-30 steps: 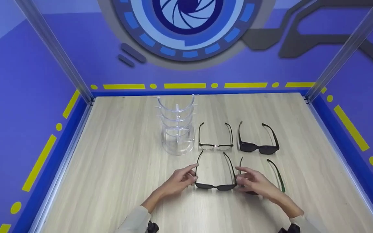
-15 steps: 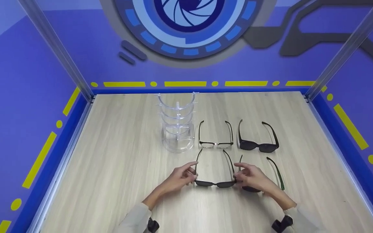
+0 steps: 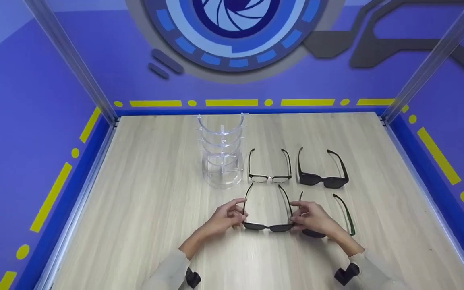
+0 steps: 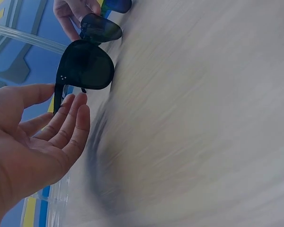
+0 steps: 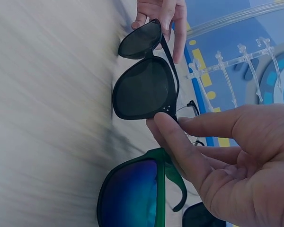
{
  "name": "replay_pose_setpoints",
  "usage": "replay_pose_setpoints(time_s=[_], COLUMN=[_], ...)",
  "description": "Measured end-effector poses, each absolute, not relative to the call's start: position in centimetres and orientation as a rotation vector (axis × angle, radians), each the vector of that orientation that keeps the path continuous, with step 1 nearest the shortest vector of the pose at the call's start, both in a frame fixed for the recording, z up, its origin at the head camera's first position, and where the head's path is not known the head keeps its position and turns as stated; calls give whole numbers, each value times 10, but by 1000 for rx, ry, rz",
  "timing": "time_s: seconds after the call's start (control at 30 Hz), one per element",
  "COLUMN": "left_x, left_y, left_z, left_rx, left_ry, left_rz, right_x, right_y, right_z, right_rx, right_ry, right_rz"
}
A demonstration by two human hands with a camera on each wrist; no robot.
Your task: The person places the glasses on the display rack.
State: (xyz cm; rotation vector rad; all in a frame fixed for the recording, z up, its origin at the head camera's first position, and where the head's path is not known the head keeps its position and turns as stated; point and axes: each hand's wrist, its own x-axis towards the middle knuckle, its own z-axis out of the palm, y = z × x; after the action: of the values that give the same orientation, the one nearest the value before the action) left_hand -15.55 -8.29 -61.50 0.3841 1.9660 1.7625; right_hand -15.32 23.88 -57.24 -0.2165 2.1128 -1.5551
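Black sunglasses (image 3: 281, 228) with dark lenses lie between my two hands, temples unfolded and pointing away from me. My left hand (image 3: 224, 219) pinches their left side near the hinge, thumb in front and fingers behind the temple (image 4: 58, 99). At the opposite hinge my right hand (image 3: 316, 219) grips the frame between thumb and fingers, as the right wrist view shows. Green-framed sunglasses (image 5: 132, 194) with blue mirrored lenses sit just right of the black pair, partly hidden by my right hand in the head view. Whether the black pair touches the table cannot be told.
Behind the hands stands a clear multi-tier eyewear stand (image 3: 222, 161). Half-rim eyeglasses (image 3: 270, 178) and another pair of black sunglasses (image 3: 322, 181) lie to its right. Blue panels (image 3: 236, 90) and metal posts border the wooden table (image 3: 155, 169).
My right hand has moved slightly left, and its fingers have closed on the black sunglasses' hinge. My left fingers have closed in a little on the other side. The head view has tilted slightly.
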Motion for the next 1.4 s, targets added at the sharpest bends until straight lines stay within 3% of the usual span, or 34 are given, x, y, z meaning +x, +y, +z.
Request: replay_pose_setpoints(time_s=[1.4], left_x=[-136], left_y=[-99], left_z=[-611], left_rx=[196], left_ry=[1871], left_rz=[1952], right_x=[-141], right_y=[228], right_z=[-573], right_rx=[-192], right_ry=[2007], right_rz=[-1654])
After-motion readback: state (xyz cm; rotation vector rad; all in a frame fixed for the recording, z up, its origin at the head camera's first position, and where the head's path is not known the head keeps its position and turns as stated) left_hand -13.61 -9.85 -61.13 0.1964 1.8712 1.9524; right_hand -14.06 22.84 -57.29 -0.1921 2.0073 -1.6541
